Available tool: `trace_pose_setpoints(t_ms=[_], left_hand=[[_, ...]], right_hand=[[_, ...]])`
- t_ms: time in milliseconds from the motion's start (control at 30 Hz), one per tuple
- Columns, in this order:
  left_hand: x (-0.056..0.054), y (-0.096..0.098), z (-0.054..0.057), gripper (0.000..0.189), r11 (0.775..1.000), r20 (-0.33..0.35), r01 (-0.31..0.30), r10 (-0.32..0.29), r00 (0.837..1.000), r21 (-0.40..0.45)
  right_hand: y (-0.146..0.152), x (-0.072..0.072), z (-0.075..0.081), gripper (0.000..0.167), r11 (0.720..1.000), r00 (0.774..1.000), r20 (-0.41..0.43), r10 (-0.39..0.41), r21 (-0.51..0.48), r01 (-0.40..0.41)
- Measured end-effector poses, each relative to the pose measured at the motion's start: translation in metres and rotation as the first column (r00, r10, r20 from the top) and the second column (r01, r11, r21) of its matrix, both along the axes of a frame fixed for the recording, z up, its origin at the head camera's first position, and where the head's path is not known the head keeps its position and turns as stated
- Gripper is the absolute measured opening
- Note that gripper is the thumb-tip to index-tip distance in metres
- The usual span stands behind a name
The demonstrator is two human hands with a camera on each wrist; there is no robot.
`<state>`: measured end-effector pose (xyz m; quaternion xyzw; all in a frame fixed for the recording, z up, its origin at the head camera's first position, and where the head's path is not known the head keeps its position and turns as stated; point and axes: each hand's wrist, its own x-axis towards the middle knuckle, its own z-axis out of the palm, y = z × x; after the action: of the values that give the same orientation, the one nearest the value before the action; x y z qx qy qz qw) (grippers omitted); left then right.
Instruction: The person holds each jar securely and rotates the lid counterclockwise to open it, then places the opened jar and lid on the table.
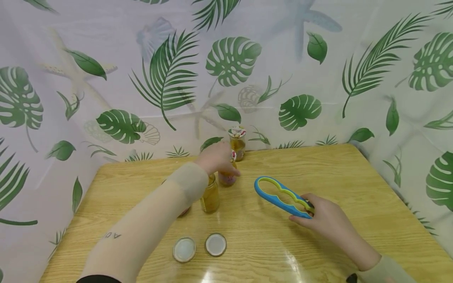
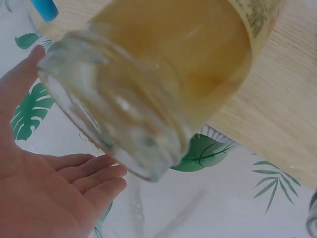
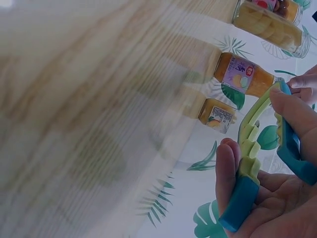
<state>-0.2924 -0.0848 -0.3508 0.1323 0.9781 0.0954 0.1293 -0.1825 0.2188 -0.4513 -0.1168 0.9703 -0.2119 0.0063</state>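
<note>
Right hand [image 1: 330, 220] gripping blue opener [image 1: 281, 202] over table [image 1: 354, 177]; elongated loop showing scalloped yellow-green lining. Left hand [image 1: 216, 157] hovering at top of purple-labelled jar [image 3: 240, 74], fingers lying apart, contact unclear. Jar standing upright, showing orange contents, near open-mouthed jar [image 1: 211, 198].

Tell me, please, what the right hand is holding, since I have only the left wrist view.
Observer: The right hand grips a blue and yellow jar opener.
Operator: Thank you; are any loose lids lying on the table?
Observer: Yes, two round lids lie there side by side.
Operator: Is there another jar close to the left hand?
Observer: Yes, the right wrist view shows a purple-labelled jar there.
</note>
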Motion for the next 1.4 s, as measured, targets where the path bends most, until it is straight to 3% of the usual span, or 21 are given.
trace_pose_setpoints(t_ms=[300, 433, 467, 500, 667, 700, 833, 1400], left_hand=[[0.001, 0.006, 0.003, 0.065, 0.999, 0.026, 0.01, -0.009, 1.0, -0.053], [-0.008, 0.005, -0.006, 0.055, 0.997, 0.009, 0.021, -0.02, 1.0, -0.078], [-0.024, 0.001, -0.023, 0.052, 0.998, -0.006, 0.034, -0.034, 0.999, -0.053], [-0.028, 0.001, -0.027, 0.045, 0.998, -0.008, 0.039, -0.039, 0.999, -0.054], [-0.036, 0.001, -0.031, 0.024, 0.998, 0.006, 0.054, -0.053, 0.999, -0.034], [-0.02, 0.005, -0.014, 0.021, 0.997, 0.019, 0.045, -0.044, 0.999, -0.06], [-0.004, 0.009, -0.002, 0.023, 0.997, 0.005, 0.059, -0.059, 0.998, -0.054], [0.018, 0.021, -0.002, 0.04, 0.992, -0.004, 0.121, -0.121, 0.993, 0.026]], right_hand=[[0.001, 0.0, -0.003, 0.061, 1.0, 1.0, 0.013, 0.0, -0.021, 0.0], [0.002, -0.001, -0.004, 0.064, 1.0, 1.0, 0.015, -0.008, -0.022, 0.008], [0.002, -0.001, -0.005, 0.064, 1.0, 1.0, 0.018, -0.009, -0.024, 0.01], [0.003, -0.001, -0.005, 0.064, 1.0, 1.0, 0.019, -0.01, -0.026, 0.011], [0.004, -0.001, -0.007, 0.065, 0.999, 1.0, 0.02, -0.017, -0.029, 0.017], [0.004, -0.001, -0.007, 0.066, 0.999, 1.0, 0.021, -0.019, -0.029, 0.019], [0.006, -0.002, -0.008, 0.068, 0.999, 0.999, 0.031, -0.021, -0.029, 0.022], [0.011, -0.005, -0.006, 0.072, 0.998, 0.997, 0.059, -0.047, -0.029, 0.048]])
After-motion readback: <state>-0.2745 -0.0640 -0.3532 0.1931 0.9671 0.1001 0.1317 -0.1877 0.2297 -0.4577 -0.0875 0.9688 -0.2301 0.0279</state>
